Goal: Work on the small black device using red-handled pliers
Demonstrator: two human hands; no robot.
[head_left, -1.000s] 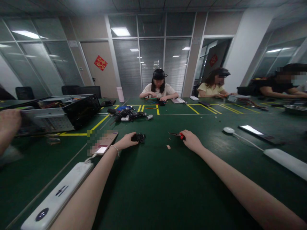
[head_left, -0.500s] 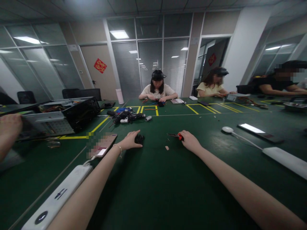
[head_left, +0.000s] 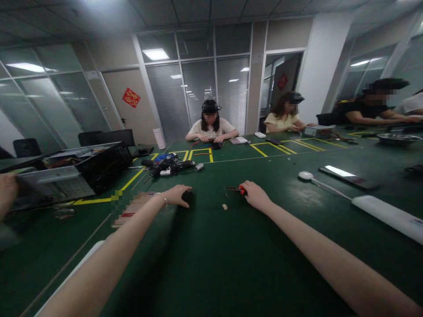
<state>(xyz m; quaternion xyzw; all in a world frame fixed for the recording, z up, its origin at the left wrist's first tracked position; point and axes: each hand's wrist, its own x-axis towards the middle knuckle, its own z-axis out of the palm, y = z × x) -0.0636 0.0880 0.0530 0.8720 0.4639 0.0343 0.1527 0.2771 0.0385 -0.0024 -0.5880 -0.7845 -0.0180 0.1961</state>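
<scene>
My left hand is closed around a small black object, mostly hidden by the fingers; its kind is unclear. Across from it, my right hand grips pliers with red handles, and their metal jaws point left. Just below the jaws, a small beige piece lies on the green table, with tiny thin bits beside it. A phone rests partly under my left forearm.
An opened computer case stands at left, near another person's hand. Beyond my left hand lies a pile of black cables and tools. A power strip, a white round plug and a phone occupy the right. Several people sit opposite.
The view has turned slightly, so most things sit further left. My left forearm now covers more of the power strip and the phone. Both hands keep their holds.
</scene>
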